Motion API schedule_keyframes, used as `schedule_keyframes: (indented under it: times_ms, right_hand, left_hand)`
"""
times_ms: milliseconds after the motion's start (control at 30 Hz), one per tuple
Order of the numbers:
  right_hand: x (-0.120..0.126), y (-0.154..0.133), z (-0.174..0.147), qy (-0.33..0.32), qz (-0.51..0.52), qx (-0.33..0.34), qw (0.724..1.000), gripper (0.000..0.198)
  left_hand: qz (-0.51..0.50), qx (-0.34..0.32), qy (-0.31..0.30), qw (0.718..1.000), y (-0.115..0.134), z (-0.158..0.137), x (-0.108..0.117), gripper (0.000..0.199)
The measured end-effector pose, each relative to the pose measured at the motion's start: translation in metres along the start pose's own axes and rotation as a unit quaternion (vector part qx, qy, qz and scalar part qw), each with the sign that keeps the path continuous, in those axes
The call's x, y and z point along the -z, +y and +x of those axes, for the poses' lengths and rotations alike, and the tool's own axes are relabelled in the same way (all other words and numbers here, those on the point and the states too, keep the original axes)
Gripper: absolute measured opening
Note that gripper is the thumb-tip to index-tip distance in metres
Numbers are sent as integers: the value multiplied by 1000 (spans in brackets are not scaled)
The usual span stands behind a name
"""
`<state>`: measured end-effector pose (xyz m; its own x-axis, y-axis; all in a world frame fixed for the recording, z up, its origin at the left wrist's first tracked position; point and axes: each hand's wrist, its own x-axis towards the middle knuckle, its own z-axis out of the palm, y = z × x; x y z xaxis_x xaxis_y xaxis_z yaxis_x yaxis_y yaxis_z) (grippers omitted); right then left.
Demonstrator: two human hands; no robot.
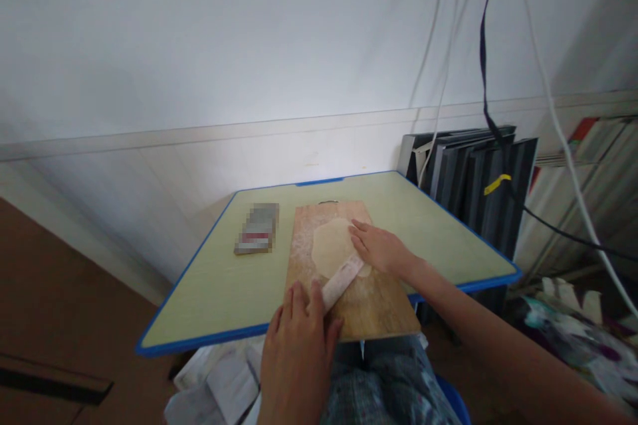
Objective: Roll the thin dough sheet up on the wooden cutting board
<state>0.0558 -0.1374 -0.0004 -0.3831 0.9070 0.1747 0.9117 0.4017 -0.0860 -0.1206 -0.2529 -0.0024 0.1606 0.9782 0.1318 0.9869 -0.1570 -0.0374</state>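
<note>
Just below the frame's centre, the dough sheet (329, 249) looks soft, easily torn, best supported from beneath. Left hand (299, 339), fingers spread, and right hand (381, 247), fingers nearly together, cover the stiff rolling pin's (343, 282) ends.

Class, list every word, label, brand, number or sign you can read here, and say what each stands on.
No text can be read.
Pixelated item on the table: any writing is obscured.
Yellow strip on the dark cord: any print is too small to read.
Wooden board, dough, rolling pin: none visible.
</note>
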Motion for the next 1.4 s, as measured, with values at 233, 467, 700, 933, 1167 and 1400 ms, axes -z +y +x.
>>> schedule_keyframes:
  times_ms: [233, 467, 700, 933, 1167, 1400]
  right_hand:
    - [-5, -17, 58, -33, 1, -22, 999, 39]
    - [-5, -33, 74, -26, 1, -34, 999, 35]
    - [-5, -20, 60, -41, -18, 24, 999, 39]
    - [3, -2, 15, -27, -40, 43, 998, 44]
    - [3, -5, 13, -17, -28, 14, 999, 41]
    - [-6, -38, 62, -11, -24, -14, 1000, 31]
  left_hand:
    - [-39, -6, -49, 998, -13, 12, 3, 45]
    - [-68, -20, -73, 995, -15, 12, -1, 53]
    - [-67, -25, -114, 991, -2, 7, 4, 57]
    - [-83, -77, -92, 989, 21, -4, 1, 70]
    - [-76, -113, -40, 990, 23, -5, -13, 75]
    - [-106, -62, -96, 988, 4, 7, 11, 70]
